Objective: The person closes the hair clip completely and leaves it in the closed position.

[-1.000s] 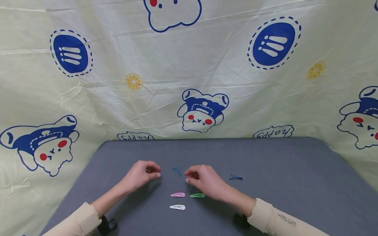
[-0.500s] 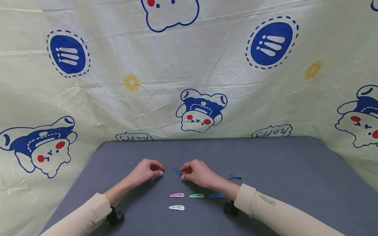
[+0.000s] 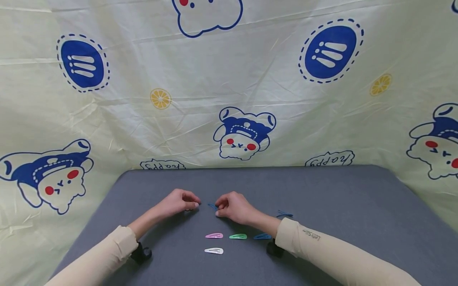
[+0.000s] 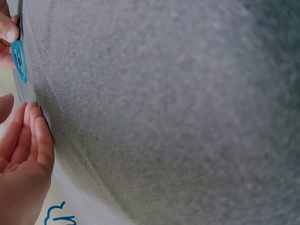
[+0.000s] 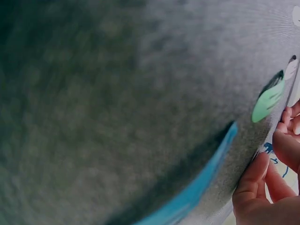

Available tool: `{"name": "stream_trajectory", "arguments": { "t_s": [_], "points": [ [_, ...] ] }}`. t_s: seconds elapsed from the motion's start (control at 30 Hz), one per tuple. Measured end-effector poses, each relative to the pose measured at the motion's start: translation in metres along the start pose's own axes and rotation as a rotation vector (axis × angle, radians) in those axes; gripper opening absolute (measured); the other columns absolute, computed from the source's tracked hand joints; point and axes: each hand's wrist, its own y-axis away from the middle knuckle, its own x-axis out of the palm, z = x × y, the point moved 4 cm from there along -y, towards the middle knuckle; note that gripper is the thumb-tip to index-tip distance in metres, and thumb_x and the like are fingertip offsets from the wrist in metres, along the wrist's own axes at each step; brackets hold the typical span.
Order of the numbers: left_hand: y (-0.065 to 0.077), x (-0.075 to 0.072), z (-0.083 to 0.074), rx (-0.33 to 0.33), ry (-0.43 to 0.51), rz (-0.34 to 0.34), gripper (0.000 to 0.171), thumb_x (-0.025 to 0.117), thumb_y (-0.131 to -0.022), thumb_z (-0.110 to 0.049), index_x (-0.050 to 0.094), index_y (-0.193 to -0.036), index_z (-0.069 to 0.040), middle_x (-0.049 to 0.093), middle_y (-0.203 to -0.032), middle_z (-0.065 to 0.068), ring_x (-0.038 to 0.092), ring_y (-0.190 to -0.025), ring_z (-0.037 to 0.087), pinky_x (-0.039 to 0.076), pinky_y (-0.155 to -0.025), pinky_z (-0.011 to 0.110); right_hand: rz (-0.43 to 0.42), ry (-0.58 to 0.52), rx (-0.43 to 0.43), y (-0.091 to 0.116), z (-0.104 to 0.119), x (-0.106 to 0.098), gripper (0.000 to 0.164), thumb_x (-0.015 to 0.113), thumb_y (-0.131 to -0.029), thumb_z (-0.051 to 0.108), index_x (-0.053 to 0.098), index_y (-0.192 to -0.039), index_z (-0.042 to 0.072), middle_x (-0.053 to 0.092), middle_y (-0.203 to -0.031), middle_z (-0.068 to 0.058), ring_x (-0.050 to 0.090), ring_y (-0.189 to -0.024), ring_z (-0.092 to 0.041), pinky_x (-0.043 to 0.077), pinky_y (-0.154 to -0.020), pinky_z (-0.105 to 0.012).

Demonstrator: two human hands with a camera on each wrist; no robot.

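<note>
Here, a slim, bright-blue, teardrop-shaped clip [image 4: 18, 61] lies between the hands [image 3: 180, 203] [image 3: 235, 208].

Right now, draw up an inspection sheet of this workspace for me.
Surface: grey table, fabric-like top.
Job's things: pink clip, green clip and blue clip in a row; white clip nearer the person; second blue clip between the hands; dark blue piece farther right, too small to identify.
Clutter: nothing seen.
Left hand: holds nothing visible.
Right hand: fingertips at the second blue clip; whether they pinch it cannot be told.
Cables: nothing seen.
Surroundings: pale printed sheet behind the table.
</note>
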Motion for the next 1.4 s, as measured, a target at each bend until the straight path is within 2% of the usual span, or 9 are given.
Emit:
{"name": "stream_trajectory", "arguments": {
  "t_s": [0.53, 0.77, 1.0, 1.17, 1.4],
  "points": [
    [-0.001, 0.001, 0.005, -0.024, 0.012, -0.006, 0.022, 0.066, -0.092, -0.013, 0.072, -0.108, 0.001, 0.069, -0.098, 0.006, 0.060, -0.081, 0.015, 0.049, -0.072, 0.031, -0.039, 0.076, -0.003, -0.004, 0.001, 0.000, 0.011, 0.076, -0.084, 0.004, 0.074, -0.095, 0.004, 0.061, -0.073, 0.006, 0.052, -0.068, -0.008, 0.041, -0.062, -0.025],
    [0.003, 0.002, 0.000, -0.015, 0.023, -0.010, 0.023, 0.067, -0.091, -0.013, 0.071, -0.108, 0.003, 0.069, -0.098, 0.008, 0.061, -0.082, 0.016, 0.049, -0.073, 0.033, -0.036, 0.096, -0.019, -0.005, 0.000, -0.001, 0.007, 0.073, -0.085, 0.003, 0.075, -0.090, 0.006, 0.061, -0.072, 0.006, 0.051, -0.068, -0.009, 0.041, -0.063, -0.026],
    [0.005, 0.002, -0.001, -0.018, 0.018, -0.016, 0.023, 0.067, -0.091, -0.013, 0.070, -0.109, 0.002, 0.068, -0.099, 0.008, 0.060, -0.083, 0.016, 0.048, -0.073, 0.033, -0.004, 0.069, -0.008, -0.004, 0.001, -0.004, 0.007, 0.071, -0.087, 0.003, 0.076, -0.091, 0.007, 0.062, -0.074, 0.006, 0.051, -0.070, -0.012, 0.042, -0.064, -0.027],
    [0.002, 0.001, 0.004, -0.030, 0.022, -0.007, 0.023, 0.067, -0.092, -0.014, 0.071, -0.110, 0.000, 0.068, -0.101, 0.007, 0.060, -0.084, 0.015, 0.048, -0.075, 0.032, -0.014, 0.041, -0.001, -0.001, 0.002, -0.010, 0.007, 0.070, -0.088, 0.004, 0.075, -0.091, 0.008, 0.061, -0.074, 0.005, 0.052, -0.070, -0.013, 0.043, -0.063, -0.029],
    [0.003, 0.001, 0.003, -0.020, 0.006, -0.001, 0.023, 0.068, -0.091, -0.013, 0.071, -0.109, 0.001, 0.069, -0.099, 0.007, 0.060, -0.083, 0.016, 0.048, -0.073, 0.033, -0.019, 0.003, 0.006, 0.004, 0.002, -0.016, 0.006, 0.070, -0.090, 0.007, 0.075, -0.091, 0.010, 0.062, -0.078, 0.004, 0.054, -0.071, -0.015, 0.047, -0.063, -0.031]
  ]
}}
